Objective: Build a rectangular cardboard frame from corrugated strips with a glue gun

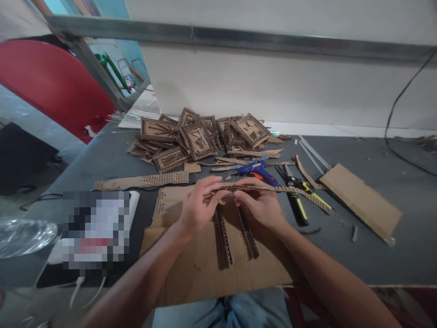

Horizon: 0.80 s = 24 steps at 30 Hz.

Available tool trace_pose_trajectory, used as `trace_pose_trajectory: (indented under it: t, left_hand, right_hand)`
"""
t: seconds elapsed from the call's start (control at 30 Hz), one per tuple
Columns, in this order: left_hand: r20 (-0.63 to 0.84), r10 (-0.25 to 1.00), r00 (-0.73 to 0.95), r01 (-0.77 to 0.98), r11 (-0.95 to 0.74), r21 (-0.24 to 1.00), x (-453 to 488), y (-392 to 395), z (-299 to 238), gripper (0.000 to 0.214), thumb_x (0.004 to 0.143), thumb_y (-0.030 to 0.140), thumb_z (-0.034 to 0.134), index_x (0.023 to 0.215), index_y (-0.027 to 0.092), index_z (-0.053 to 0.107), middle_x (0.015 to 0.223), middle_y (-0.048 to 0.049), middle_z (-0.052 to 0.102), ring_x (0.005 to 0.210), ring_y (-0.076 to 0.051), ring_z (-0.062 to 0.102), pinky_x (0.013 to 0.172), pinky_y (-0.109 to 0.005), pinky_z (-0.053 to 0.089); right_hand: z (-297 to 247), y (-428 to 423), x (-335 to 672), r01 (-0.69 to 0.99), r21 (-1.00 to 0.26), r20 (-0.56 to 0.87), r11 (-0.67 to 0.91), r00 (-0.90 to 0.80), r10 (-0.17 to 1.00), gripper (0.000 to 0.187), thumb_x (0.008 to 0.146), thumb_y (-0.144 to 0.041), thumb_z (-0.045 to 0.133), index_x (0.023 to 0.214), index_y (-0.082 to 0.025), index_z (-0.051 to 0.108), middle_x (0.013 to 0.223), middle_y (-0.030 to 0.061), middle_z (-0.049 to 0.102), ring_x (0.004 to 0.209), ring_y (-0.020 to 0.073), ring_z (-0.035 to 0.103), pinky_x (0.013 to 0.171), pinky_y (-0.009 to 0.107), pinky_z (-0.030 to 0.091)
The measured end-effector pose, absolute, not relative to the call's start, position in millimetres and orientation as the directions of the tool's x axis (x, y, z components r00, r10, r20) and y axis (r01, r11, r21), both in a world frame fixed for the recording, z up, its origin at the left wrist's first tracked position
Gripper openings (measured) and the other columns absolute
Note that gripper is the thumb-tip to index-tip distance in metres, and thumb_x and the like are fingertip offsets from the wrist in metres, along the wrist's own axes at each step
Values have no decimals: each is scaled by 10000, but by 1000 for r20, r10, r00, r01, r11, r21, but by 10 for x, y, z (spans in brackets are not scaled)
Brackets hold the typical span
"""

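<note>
Faded-blue denim legs point(191, 314) lie at six o'clock. Toward twelve, left hand point(200, 202) and right hand point(261, 205) narrowly pinch a thin brown corrugated-cardboard strip point(282, 188), probably light, bendy, easily creased; fingertips near the bend suit it.

The glue gun point(258, 170) lies behind the cardboard sheet point(182, 269)

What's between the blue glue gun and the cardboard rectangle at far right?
Not bare. The head view shows yellow-and-black-handled tools, a curved cardboard strip and part of the long corrugated strip.
</note>
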State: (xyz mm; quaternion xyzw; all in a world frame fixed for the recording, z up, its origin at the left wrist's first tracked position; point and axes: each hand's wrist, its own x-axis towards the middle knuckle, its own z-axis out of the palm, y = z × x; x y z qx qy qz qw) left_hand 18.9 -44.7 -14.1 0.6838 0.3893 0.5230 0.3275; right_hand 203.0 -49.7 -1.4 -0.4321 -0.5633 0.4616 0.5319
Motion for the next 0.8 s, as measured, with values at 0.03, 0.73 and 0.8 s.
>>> trace_pose_trajectory:
  t: [0.03, 0.73, 0.8]
  left_hand:
    - [491, 857, 158, 199, -515, 834, 184, -452, -147, 321, 951, 278, 681, 1230, 198, 545, 999, -65, 808, 760, -174, 794, 632, -215, 662]
    - [480, 844, 240, 313, -535, 785, 164, -480, 28, 178, 917, 226, 712, 1084, 194, 766, 921, -37, 821, 662, -132, 764, 637, -194, 620]
    - [380, 899, 218, 283, -430, 857, 175, -490, 59, 190, 907, 242, 716, 1076, 185, 781, 902, -45, 821, 639, -148, 762, 614, -217, 627]
  right_hand:
    - [-9, -494, 2039, 8, -972, 234, 235, -64, 970, 187, 836, -401, 781, 920, -253, 703, 747, -14, 719, 586, 140, 662, 569, 289, 584]
    - [9, -470, 2082, 22, -958, 282, 286, -100, 954, 65, 808, -249, 784, 869, -249, 761, 739, -26, 725, 603, 126, 639, 603, 268, 546]
    - [13, -468, 2081, 40, -961, 269, 274, -89, 959, 71, 794, -251, 792, 860, -247, 767, 756, -19, 732, 621, 130, 642, 623, 274, 551]
